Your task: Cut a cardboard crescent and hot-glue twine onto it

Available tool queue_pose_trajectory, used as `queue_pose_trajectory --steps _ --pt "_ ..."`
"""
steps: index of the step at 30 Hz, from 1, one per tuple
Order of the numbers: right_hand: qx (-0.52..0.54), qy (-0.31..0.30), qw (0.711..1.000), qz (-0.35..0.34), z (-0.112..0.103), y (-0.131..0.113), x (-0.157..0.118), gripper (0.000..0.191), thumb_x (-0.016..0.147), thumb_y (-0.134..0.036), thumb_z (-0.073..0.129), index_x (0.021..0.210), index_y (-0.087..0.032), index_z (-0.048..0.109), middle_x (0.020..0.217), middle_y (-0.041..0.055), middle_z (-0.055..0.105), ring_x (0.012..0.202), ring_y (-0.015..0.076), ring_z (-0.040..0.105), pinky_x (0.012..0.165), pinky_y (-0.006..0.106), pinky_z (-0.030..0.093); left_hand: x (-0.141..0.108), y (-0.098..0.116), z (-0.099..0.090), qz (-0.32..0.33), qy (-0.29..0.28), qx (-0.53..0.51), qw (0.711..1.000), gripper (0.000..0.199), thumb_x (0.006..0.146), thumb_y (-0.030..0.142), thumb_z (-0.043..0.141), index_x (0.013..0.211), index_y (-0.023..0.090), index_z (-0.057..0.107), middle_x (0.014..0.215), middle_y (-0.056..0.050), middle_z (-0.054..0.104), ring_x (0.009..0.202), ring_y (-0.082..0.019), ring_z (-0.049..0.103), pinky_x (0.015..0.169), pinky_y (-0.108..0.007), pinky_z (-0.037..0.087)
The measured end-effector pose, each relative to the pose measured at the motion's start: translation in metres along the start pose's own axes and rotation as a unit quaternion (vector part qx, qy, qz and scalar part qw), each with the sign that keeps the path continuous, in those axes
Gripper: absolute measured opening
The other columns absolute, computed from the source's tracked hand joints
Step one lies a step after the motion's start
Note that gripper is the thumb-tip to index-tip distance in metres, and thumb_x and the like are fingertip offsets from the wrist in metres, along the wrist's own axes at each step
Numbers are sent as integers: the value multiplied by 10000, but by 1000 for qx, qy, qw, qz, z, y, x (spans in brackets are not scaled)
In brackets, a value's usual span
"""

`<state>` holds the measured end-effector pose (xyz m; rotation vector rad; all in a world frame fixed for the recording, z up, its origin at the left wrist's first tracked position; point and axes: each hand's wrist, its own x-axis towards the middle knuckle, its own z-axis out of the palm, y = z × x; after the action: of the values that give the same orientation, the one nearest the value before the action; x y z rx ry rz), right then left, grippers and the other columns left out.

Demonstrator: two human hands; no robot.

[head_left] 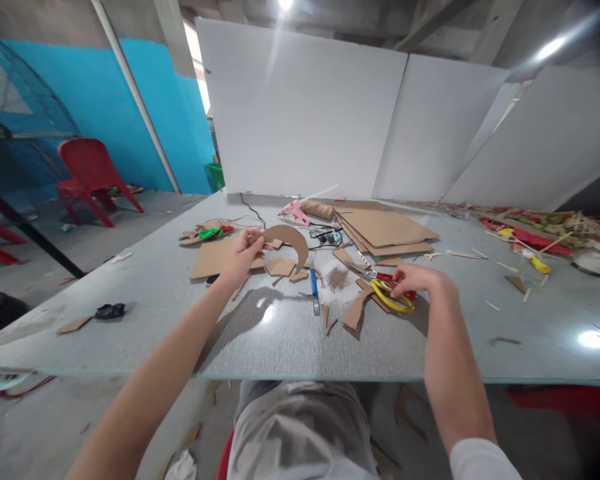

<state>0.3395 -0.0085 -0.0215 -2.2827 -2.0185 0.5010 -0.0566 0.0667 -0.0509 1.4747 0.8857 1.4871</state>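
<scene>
Left hand [249, 249] pinches cardboard crescent [298, 244]; curled right hand [413, 279] touches yellow-handled scissors [404, 307].

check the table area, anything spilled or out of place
A brownish patch marks the tabletop right of the blue cutter, like a stain or spill; I can't tell which. Cardboard scraps also litter the floor, as if dropped.
</scene>
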Motion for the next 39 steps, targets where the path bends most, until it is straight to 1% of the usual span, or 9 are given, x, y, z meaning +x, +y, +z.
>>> queue_pose_trajectory --steps 3,6,10,14,19,23,25,29,39 --pt "13 -42 999 11 4 0 5 209 490 -244 813 638 -182 678 535 -9 615 477 148 557 485 252 383 3 1 0 -42 12 -67 997 282 733 339 677 883 201 482 756 5 605 600 -91 584 508 -173 423" --pt "45 -24 999 -7 6 0 9 196 546 -228 764 722 -195 685 632 -11 657 551 146 589 519 240 399 4 4 2 -63 18 -118 991 291 714 345 708 820 194 483 693 34 545 507 -52 481 449 -149 363" --pt "92 82 992 -35 -2 9 8 265 585 -202 728 839 -180 655 821 31 693 720 176 619 622 254 440 0 12 5 -59 4 -166 984 378 703 423 765 741 198 464 666 53 489 476 -39 389 405 -145 285" --pt "155 188 966 -83 -10 10 10 361 673 -291 708 997 -160 616 939 82 688 831 213 631 749 312 480 -6 18 8 -44 -19 -199 979 460 660 502 802 728 203 459 738 36 566 470 -37 353 414 -167 274" --pt "225 210 927 -214 4 -36 10 462 748 -489 668 1063 -152 642 1053 123 661 917 245 629 801 346 505 -8 18 12 -18 -24 -210 977 466 674 544 781 740 212 460 819 7 675 462 -49 359 432 -203 293" --pt "241 170 906 -303 24 -80 -2 489 797 -531 604 1134 -177 628 1005 85 658 783 199 632 688 303 519 -10 19 12 0 -30 -209 978 418 694 528 775 786 216 512 841 1 703 456 -49 368 434 -213 292" --pt "240 177 899 -321 30 -92 -8 509 779 -530 636 1140 -172 620 1029 92 646 830 214 631 728 318 518 -11 21 12 4 -36 -207 978 400 700 519 774 802 217 533 825 -1 704 454 -52 367 436 -218 292" --pt "219 249 887 -323 32 -99 -13 516 746 -509 697 1134 -178 613 1145 126 625 1014 277 605 879 385 479 -12 22 11 12 -49 -208 977 351 736 487 761 817 212 558 803 -5 702 465 -57 377 446 -218 298" --pt "177 297 865 -364 35 -105 -16 454 777 -515 686 1092 -196 623 1080 107 660 958 261 636 820 367 500 -11 21 12 20 -57 -238 969 405 657 495 829 782 178 611 766 -10 689 466 -38 390 427 -184 271"
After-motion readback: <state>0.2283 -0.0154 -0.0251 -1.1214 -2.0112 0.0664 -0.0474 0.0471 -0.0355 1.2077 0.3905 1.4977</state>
